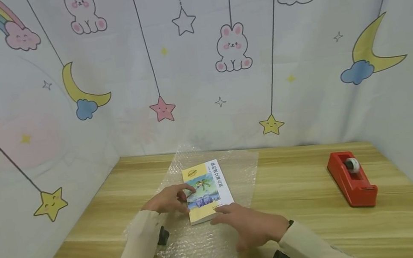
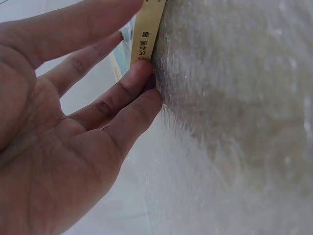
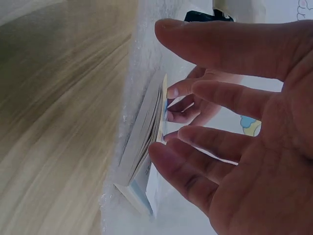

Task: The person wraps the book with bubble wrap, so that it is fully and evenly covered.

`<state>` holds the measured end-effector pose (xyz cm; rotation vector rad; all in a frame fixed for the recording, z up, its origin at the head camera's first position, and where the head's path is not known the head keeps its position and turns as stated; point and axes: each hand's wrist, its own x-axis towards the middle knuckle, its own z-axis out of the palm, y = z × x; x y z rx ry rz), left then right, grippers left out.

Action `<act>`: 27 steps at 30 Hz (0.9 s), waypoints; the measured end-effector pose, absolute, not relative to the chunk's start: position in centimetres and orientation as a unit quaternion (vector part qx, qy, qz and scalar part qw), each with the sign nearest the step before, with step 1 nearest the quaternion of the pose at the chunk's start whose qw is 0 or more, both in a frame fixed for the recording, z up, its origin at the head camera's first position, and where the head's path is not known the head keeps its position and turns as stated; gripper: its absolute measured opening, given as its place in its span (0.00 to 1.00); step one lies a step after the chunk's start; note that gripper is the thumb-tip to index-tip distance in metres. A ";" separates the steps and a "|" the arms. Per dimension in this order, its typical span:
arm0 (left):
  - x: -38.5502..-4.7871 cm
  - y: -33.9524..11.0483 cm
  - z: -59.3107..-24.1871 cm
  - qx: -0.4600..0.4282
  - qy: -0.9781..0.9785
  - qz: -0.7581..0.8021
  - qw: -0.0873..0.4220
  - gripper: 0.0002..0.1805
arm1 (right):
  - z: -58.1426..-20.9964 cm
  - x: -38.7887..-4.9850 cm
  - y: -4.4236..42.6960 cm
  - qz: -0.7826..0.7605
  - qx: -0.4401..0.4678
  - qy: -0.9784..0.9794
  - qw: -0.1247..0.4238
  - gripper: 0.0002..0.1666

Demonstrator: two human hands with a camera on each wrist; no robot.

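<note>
A book (image 1: 202,192) with a yellow and white cover lies face up on a sheet of bubble wrap (image 1: 202,254). At its left edge is my left hand (image 1: 168,199), fingers loosely bent; in the left wrist view the fingertips of the left hand (image 2: 83,112) touch the book's spine (image 2: 145,39) and the wrap. My right hand (image 1: 253,225) is spread over the book's lower right corner. In the right wrist view the right hand (image 3: 234,132) has extended fingers beside the book's page edges (image 3: 144,132); whether they touch the cover, I cannot tell.
A red tape dispenser (image 1: 353,179) with a roll of tape stands on the right side of the wooden table (image 1: 294,178). Behind and at both sides hangs a white curtain (image 1: 206,124) printed with stars, moons and rabbits.
</note>
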<state>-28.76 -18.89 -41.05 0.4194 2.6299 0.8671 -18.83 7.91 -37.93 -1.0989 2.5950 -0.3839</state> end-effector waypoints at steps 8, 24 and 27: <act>-28.8 -18.9 -40.9 0.135 0.927 0.303 0.171 0.32 | -38.8 -18.4 8.6 -0.132 -0.408 0.895 0.127 0.48; -28.9 -18.7 -40.8 0.130 0.929 0.302 0.173 0.32 | -40.8 -18.5 8.9 -0.117 -0.424 0.895 0.077 0.47; -28.8 -18.6 -40.9 0.130 0.929 0.300 0.173 0.32 | -41.1 -18.7 8.9 -0.109 -0.427 0.895 0.067 0.46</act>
